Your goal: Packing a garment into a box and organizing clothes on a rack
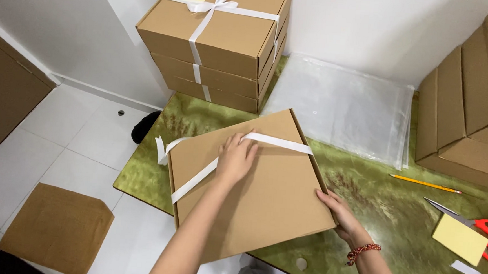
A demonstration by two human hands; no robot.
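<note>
Ribbon being wrapped over a flat cardboard box [258, 183] at frame centre.
The left hand [236, 158] pins the white ribbon [280, 141] flat; the right hand [343, 216] grips the box's edge, thumb apparently on top. Crossing the ribbon likely comes next, needing steady tension.

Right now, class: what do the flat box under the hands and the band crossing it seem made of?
Flat box: plain brown cardboard, matte, with folded edges. White ribbon: probably satin or similar fabric, smooth, faintly shiny, curling loose at its end.

Left hand [235, 158] presses white ribbon [280, 141] onto cardboard box [263, 194].
</note>
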